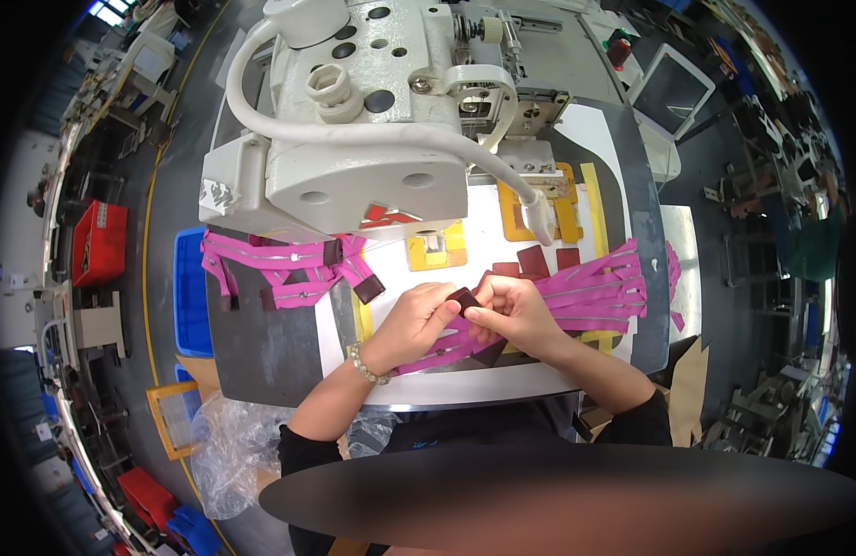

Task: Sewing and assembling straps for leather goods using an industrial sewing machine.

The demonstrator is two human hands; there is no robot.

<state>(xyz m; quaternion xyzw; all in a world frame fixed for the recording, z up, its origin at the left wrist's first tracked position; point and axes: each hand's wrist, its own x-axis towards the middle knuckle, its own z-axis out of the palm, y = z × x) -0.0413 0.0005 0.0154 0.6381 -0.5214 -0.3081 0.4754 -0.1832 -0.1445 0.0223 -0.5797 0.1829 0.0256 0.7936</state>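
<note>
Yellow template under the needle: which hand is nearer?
Right. The right hand sits just below the yellow template; the left hand lies further to its lower left.

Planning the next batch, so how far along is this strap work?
Seemingly done: pink straps with dark patches piled at left. In hand: left hand and right hand pinch a dark patch onto one strap. Left: strap bundle and loose patches at right.

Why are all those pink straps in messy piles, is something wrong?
Nothing looks broken or spilled. The pink straps lie fanned out loosely beside the right hand, and another tangled bunch sits under the sewing machine. Both hands pinch a small dark patch; left hand.
</note>
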